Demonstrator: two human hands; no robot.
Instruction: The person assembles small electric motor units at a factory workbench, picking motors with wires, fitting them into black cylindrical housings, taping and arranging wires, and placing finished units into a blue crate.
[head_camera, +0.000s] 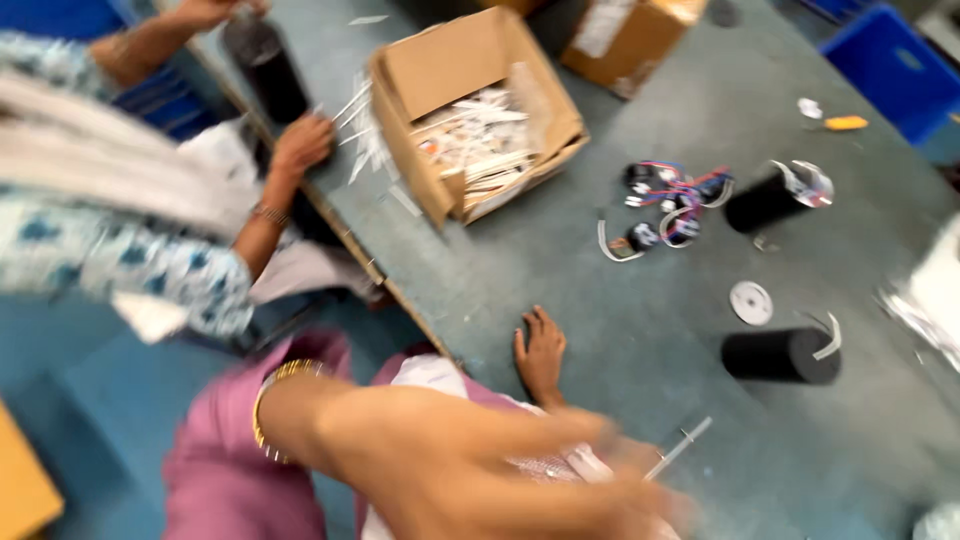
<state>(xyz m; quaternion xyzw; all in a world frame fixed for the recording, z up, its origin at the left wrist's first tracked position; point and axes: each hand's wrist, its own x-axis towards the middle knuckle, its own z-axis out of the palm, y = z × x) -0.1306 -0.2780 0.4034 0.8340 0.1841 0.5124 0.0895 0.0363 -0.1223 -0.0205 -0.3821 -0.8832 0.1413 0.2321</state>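
Here, a thin white stick (680, 447) lay on the grey surface (620, 300), just past the blurry right hand (600, 490); its fingers were too smeared to tell. The left hand (541, 352) lay flat, fingers spread, holding nothing.

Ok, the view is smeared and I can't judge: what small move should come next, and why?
Probably steady the blurred arm beside the thin white stick before gripping: its hand is too smeared to read, while the flat hand rests open on the table.
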